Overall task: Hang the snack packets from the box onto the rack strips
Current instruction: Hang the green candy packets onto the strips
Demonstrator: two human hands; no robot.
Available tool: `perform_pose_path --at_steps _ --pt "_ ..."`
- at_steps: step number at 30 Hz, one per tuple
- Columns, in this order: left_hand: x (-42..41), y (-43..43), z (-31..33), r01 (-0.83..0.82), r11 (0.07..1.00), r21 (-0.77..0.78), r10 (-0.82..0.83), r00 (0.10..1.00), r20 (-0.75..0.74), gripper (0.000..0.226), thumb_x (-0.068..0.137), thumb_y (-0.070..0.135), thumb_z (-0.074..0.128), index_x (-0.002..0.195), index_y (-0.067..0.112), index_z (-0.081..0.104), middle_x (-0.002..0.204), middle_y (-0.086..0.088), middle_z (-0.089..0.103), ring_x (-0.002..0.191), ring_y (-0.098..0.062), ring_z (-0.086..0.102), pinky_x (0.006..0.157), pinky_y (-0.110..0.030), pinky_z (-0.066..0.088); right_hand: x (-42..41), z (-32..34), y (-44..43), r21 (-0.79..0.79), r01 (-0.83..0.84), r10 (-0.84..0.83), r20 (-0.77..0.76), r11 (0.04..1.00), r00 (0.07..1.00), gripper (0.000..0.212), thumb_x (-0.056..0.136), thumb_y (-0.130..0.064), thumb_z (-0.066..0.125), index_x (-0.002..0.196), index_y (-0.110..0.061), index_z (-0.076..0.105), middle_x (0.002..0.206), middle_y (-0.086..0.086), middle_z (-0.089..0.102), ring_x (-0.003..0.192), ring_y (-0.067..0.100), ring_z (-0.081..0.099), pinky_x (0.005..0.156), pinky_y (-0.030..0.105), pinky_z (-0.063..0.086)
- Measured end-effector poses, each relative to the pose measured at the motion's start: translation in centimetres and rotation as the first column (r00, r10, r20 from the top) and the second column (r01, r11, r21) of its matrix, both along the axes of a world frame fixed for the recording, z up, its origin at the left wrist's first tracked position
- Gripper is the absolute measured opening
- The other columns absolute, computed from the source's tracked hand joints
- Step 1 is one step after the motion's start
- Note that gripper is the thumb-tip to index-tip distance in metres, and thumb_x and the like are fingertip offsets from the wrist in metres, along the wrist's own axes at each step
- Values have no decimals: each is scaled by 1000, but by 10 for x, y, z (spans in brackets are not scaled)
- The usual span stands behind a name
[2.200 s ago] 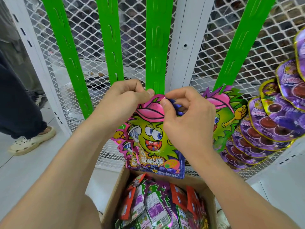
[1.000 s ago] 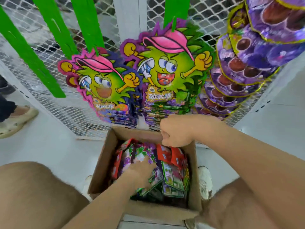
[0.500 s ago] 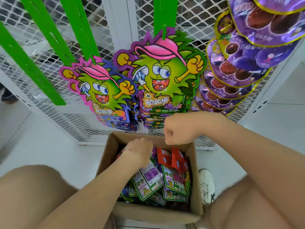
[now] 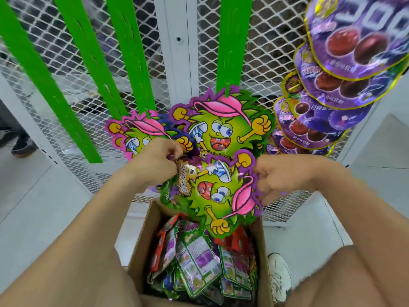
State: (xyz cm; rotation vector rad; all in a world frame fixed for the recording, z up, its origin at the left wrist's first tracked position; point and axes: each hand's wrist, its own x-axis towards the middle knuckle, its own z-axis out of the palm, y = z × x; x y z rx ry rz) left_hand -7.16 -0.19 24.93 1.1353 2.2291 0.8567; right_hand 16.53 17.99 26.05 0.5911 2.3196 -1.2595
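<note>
A green monster-shaped snack packet (image 4: 215, 191) with a pink cap is held sideways above the cardboard box (image 4: 141, 247). My left hand (image 4: 155, 161) pinches its left edge and my right hand (image 4: 277, 178) grips the cap end on the right. The box holds several more packets (image 4: 199, 260). Behind my hands, one packet (image 4: 223, 127) hangs on a green strip (image 4: 232, 41) and another (image 4: 132, 134) hangs at the bottom of a strip to its left (image 4: 130, 54).
Two more green strips (image 4: 88, 63) (image 4: 37, 78) hang bare on the white mesh rack at left. Purple grape-candy packets (image 4: 327, 94) overlap down a strip at right. A white post (image 4: 177, 47) splits the mesh. Someone's shoe (image 4: 22, 147) stands at far left, my shoe (image 4: 280, 275) beside the box.
My left hand has come up out of the box with a packet, and my right hand, which was a fist above the box, has taken hold of the packet's other end. The view tilted up.
</note>
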Motion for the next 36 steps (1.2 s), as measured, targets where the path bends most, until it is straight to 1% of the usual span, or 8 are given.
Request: perform_pose_path --at_steps 4,8,12,16,19,24,30,36 --pt "-3 0 -5 -143 987 68 140 989 53 38 80 -18 51 74 19 46 70 -2 40 60 -22 33 54 -28 26 10 2 3 -117 17 -32 -134 993 990 34 78 6 69 110 11 57 105 43 61 88 22 54 65 23 47" --pt "-2 -3 -2 -167 986 -13 166 986 -16 25 83 0 64 89 22 56 81 -3 53 66 -26 54 59 -32 48 6 7 0 -47 124 -132 -320 991 938 18 86 0 79 76 -10 67 70 13 63 71 16 51 63 33 43" --pt "17 -16 3 -102 953 -285 -6 935 -355 34 76 37 72 102 26 54 92 -1 63 89 -29 64 81 -41 59 -4 6 -9 51 166 -129 -425 985 896 28 87 -27 81 86 -2 69 74 30 62 71 15 44 67 41 36" --pt "35 -14 13 -20 994 -104 -17 937 -348 47 65 56 62 102 28 60 82 9 70 83 -21 68 77 -41 60 -10 14 -22 105 143 -60 -563 984 825 26 92 -26 77 85 -3 69 67 19 51 70 14 40 62 48 39" --pt "39 -9 23 -82 986 144 106 981 -162 49 74 64 78 107 31 63 86 12 73 83 -13 70 78 -35 57 -12 27 -33 53 276 -154 -723 960 673 7 92 -14 79 100 -16 78 68 -17 63 66 1 52 66 27 48" --pt "34 -3 34 -176 897 405 291 926 -242 60 83 76 68 66 20 59 53 7 60 52 -10 53 58 -33 42 -18 37 -31 -104 678 -369 -893 728 259 11 92 -29 80 101 -23 79 84 -5 79 75 10 69 70 45 58" --pt "54 21 69 -157 648 745 476 848 -235 13 94 35 69 93 23 66 81 12 67 76 -7 64 74 -30 50 -19 71 -32 313 718 -39 -903 622 427 10 106 -20 56 108 -19 66 73 -15 58 64 4 50 64 26 36" --pt "58 47 105 -91 500 861 526 822 -219 36 88 18 61 121 8 53 113 -1 54 105 -24 55 93 -44 47 -18 138 -18 572 665 52 -775 480 629 12 102 -23 59 99 -14 67 72 -3 55 73 28 53 67 40 32"
